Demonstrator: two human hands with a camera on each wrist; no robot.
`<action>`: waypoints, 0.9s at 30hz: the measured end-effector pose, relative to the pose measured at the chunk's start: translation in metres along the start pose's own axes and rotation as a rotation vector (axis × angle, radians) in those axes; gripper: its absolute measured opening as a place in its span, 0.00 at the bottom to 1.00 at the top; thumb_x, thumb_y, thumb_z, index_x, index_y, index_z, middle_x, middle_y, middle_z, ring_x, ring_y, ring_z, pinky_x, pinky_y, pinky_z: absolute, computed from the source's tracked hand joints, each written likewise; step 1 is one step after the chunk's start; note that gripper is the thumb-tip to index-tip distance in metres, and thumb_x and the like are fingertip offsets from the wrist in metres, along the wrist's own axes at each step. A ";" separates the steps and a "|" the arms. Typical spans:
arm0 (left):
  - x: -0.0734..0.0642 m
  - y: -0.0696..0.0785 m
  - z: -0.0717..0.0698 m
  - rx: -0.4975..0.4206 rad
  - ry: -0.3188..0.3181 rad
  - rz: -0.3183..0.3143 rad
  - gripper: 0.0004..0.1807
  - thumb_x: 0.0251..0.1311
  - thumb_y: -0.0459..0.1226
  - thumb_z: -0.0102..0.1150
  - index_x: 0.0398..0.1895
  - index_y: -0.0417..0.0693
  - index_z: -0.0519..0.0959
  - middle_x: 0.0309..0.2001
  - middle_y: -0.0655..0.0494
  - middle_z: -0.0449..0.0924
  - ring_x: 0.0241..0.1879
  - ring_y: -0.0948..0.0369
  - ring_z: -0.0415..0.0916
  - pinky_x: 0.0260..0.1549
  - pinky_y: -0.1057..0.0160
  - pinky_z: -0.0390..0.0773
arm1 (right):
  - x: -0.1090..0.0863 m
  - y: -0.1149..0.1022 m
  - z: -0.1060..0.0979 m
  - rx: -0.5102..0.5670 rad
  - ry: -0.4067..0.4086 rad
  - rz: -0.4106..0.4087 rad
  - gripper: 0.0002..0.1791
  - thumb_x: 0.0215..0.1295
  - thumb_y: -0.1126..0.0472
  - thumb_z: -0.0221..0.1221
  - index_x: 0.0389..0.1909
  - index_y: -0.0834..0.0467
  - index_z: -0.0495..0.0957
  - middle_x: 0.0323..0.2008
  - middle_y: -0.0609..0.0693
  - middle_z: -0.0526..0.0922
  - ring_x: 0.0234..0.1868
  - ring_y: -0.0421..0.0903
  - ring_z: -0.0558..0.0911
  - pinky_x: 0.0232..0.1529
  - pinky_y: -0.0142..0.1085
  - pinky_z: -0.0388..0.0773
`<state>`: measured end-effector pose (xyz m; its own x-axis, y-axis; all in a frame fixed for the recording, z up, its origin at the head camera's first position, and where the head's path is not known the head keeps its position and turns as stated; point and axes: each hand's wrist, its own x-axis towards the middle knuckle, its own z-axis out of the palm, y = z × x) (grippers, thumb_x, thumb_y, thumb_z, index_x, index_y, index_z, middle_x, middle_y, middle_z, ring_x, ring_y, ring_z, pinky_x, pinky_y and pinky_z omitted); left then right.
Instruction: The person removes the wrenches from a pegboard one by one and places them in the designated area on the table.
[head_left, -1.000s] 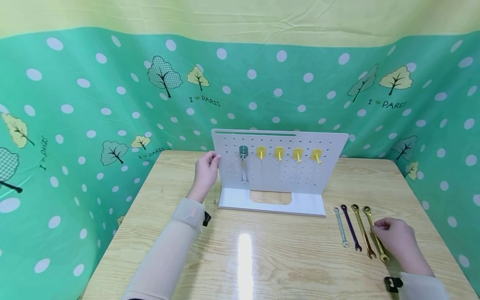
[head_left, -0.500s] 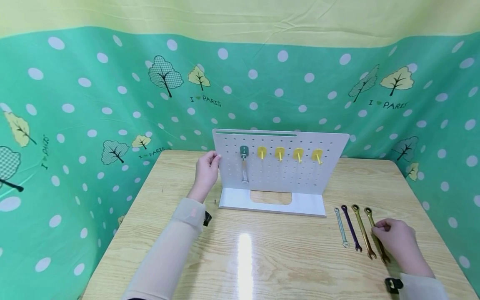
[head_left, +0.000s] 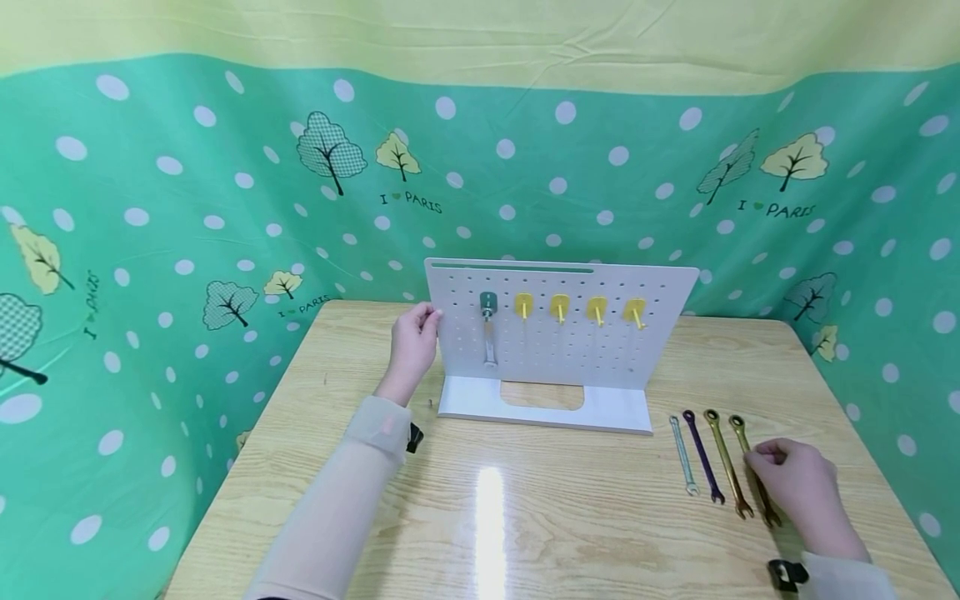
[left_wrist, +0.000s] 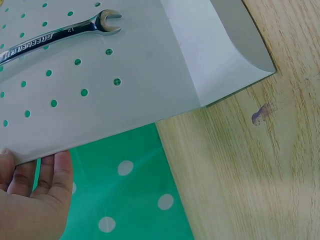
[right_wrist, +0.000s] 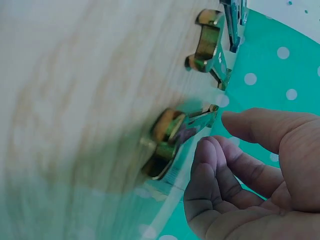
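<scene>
In the head view, my left hand (head_left: 414,343) holds the left edge of a white pegboard stand (head_left: 540,408), thumb in front. The left wrist view shows curled fingers (left_wrist: 62,172) at that edge. A silver combination wrench (left_wrist: 55,36) hangs on the board's dark green hook (head_left: 488,302). My right hand (head_left: 798,479) is at the rightmost gold ratcheting wrench (head_left: 738,427), which lies on the table. A gap separates thumb and index finger in the right wrist view, with no wrench between them. Whether the fingertips touch the wrench is unclear.
Left of it lie a bronze-gold wrench (head_left: 723,458), a purple wrench (head_left: 703,457) and a small silver wrench (head_left: 683,454). Several yellow hooks (head_left: 560,307) line the board. A green dotted curtain (head_left: 510,183) surrounds the wooden table (head_left: 600,517).
The rightmost gold wrench has shifted slightly toward the front right and looks darker than a second ago. My right hand has barely moved; the left keeps its place on the board.
</scene>
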<state>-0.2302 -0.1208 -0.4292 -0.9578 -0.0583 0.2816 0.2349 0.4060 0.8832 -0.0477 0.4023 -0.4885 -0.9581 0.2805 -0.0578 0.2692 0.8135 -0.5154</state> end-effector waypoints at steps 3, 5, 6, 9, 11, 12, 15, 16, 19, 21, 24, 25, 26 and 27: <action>0.000 0.000 0.000 -0.003 0.002 -0.008 0.11 0.77 0.34 0.52 0.44 0.35 0.81 0.37 0.44 0.84 0.34 0.53 0.79 0.32 0.61 0.80 | -0.001 -0.003 0.001 -0.001 0.023 -0.021 0.16 0.69 0.58 0.62 0.38 0.70 0.82 0.28 0.51 0.82 0.27 0.47 0.77 0.29 0.43 0.72; 0.000 0.000 0.000 -0.001 0.003 -0.012 0.11 0.77 0.34 0.51 0.44 0.35 0.81 0.37 0.44 0.84 0.34 0.52 0.79 0.32 0.61 0.80 | -0.002 -0.005 0.002 0.004 0.029 -0.037 0.16 0.69 0.57 0.63 0.40 0.70 0.82 0.29 0.52 0.82 0.28 0.47 0.77 0.28 0.42 0.73; 0.000 0.000 0.000 0.000 0.003 -0.012 0.11 0.77 0.34 0.51 0.44 0.35 0.81 0.37 0.44 0.84 0.34 0.52 0.79 0.31 0.61 0.80 | -0.003 -0.007 0.002 0.011 0.030 -0.043 0.17 0.70 0.57 0.63 0.41 0.71 0.82 0.30 0.53 0.82 0.28 0.47 0.77 0.28 0.42 0.74; 0.000 0.000 0.000 0.004 0.001 -0.009 0.11 0.77 0.34 0.52 0.43 0.35 0.81 0.36 0.44 0.84 0.34 0.51 0.79 0.31 0.61 0.80 | -0.004 -0.014 0.002 0.028 0.045 -0.070 0.17 0.70 0.58 0.62 0.42 0.72 0.81 0.31 0.54 0.82 0.28 0.48 0.77 0.26 0.39 0.74; 0.000 0.000 0.001 0.006 -0.001 -0.009 0.11 0.77 0.35 0.52 0.43 0.35 0.81 0.36 0.43 0.84 0.34 0.51 0.80 0.31 0.61 0.80 | -0.006 -0.019 0.002 0.049 0.055 -0.079 0.17 0.71 0.58 0.62 0.44 0.72 0.81 0.32 0.54 0.82 0.29 0.48 0.78 0.25 0.38 0.74; 0.000 0.000 0.001 0.007 -0.002 -0.009 0.11 0.77 0.35 0.51 0.44 0.35 0.81 0.36 0.43 0.84 0.34 0.51 0.80 0.31 0.61 0.80 | -0.007 -0.022 0.002 0.060 0.061 -0.086 0.17 0.71 0.58 0.62 0.44 0.72 0.81 0.32 0.54 0.83 0.30 0.48 0.78 0.24 0.37 0.75; 0.000 0.002 0.000 0.006 -0.003 -0.014 0.11 0.78 0.35 0.51 0.44 0.35 0.81 0.37 0.44 0.84 0.33 0.51 0.79 0.30 0.61 0.80 | -0.009 -0.032 0.004 0.091 0.076 -0.111 0.16 0.71 0.58 0.62 0.46 0.70 0.82 0.33 0.54 0.83 0.32 0.48 0.79 0.25 0.33 0.75; 0.000 0.002 0.000 0.005 -0.004 -0.015 0.11 0.78 0.35 0.51 0.45 0.35 0.81 0.37 0.44 0.84 0.33 0.51 0.79 0.30 0.61 0.80 | -0.009 -0.035 0.006 0.105 0.079 -0.121 0.16 0.71 0.59 0.62 0.46 0.70 0.82 0.34 0.54 0.83 0.33 0.48 0.79 0.26 0.32 0.75; 0.000 0.003 0.000 0.000 -0.003 -0.018 0.11 0.78 0.35 0.51 0.45 0.35 0.81 0.38 0.43 0.84 0.33 0.51 0.79 0.30 0.63 0.79 | -0.012 -0.046 0.012 0.136 0.093 -0.167 0.15 0.71 0.59 0.64 0.46 0.69 0.83 0.34 0.54 0.83 0.34 0.49 0.79 0.27 0.30 0.75; -0.001 0.003 0.000 -0.004 -0.003 -0.019 0.11 0.78 0.35 0.51 0.45 0.35 0.81 0.37 0.43 0.84 0.34 0.48 0.79 0.29 0.64 0.78 | -0.013 -0.055 0.017 0.154 0.105 -0.197 0.14 0.70 0.60 0.64 0.46 0.68 0.83 0.34 0.53 0.84 0.34 0.48 0.79 0.28 0.28 0.75; 0.000 0.001 0.000 -0.011 -0.003 -0.023 0.11 0.77 0.34 0.51 0.45 0.35 0.81 0.37 0.43 0.84 0.34 0.45 0.79 0.28 0.65 0.77 | -0.015 -0.068 0.023 0.185 0.112 -0.227 0.12 0.70 0.61 0.64 0.45 0.67 0.84 0.34 0.53 0.84 0.34 0.47 0.79 0.29 0.27 0.75; 0.000 0.001 0.000 -0.013 -0.003 -0.024 0.11 0.77 0.34 0.51 0.45 0.35 0.81 0.37 0.43 0.84 0.34 0.44 0.79 0.27 0.64 0.77 | -0.015 -0.072 0.024 0.197 0.112 -0.233 0.11 0.70 0.61 0.64 0.46 0.67 0.84 0.34 0.53 0.84 0.34 0.47 0.79 0.29 0.27 0.76; -0.001 0.001 0.000 -0.014 -0.003 -0.024 0.11 0.77 0.35 0.52 0.45 0.35 0.81 0.37 0.43 0.84 0.34 0.44 0.79 0.27 0.64 0.77 | -0.016 -0.075 0.026 0.204 0.116 -0.242 0.11 0.70 0.62 0.65 0.45 0.66 0.84 0.35 0.52 0.84 0.34 0.46 0.80 0.30 0.26 0.76; -0.001 0.001 0.001 -0.014 -0.003 -0.025 0.11 0.77 0.34 0.52 0.45 0.35 0.81 0.37 0.43 0.84 0.34 0.45 0.79 0.28 0.64 0.78 | -0.016 -0.078 0.028 0.218 0.113 -0.247 0.11 0.70 0.62 0.64 0.46 0.66 0.84 0.35 0.52 0.84 0.34 0.46 0.79 0.30 0.26 0.76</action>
<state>-0.2297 -0.1199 -0.4288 -0.9639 -0.0652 0.2580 0.2132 0.3912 0.8953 -0.0557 0.3206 -0.4713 -0.9716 0.1536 0.1801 -0.0078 0.7396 -0.6730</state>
